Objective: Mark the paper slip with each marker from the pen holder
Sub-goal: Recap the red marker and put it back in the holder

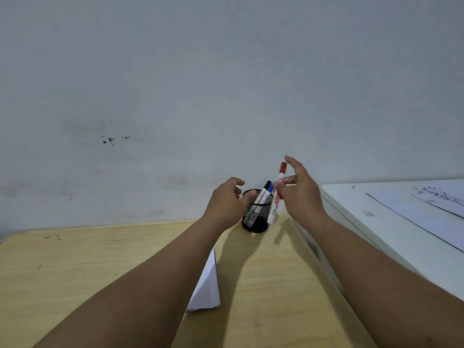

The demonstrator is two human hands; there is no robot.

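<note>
- The step in hand looks like drawing the red-capped marker [278, 190] clear of the black mesh pen holder [256, 212]; whether it is leaving or going back cannot be told from one view.
- To do it well, I would lift the marker straight up along its own length until its lower end is over the rim, so it does not tip the light holder or drag the two markers beside it.
- The left hand [227, 203] is best kept against the holder's side to steady it.
- The right hand [300, 194] pinches the marker's barrel between thumb and a middle finger; the forefinger and the rest are spread loosely, well open.
- The marker is upright, cap on top, its lower end blurred beside the holder's right wall; inside or outside is unclear.
- The left hand's fingers are half curled and open, thumb touching or just beside the rim; it grips nothing that I can see.
- A black-capped marker [263, 190] and a blue-capped marker [269, 188] lean inside the holder.
- The holder stands at the tabletop's [75, 267] far edge, near its right corner.
- The paper slip [207, 287] lies nearer the near edge, partly hidden under the left forearm, well apart from the holder.
- Uncap only once over the slip.
</note>
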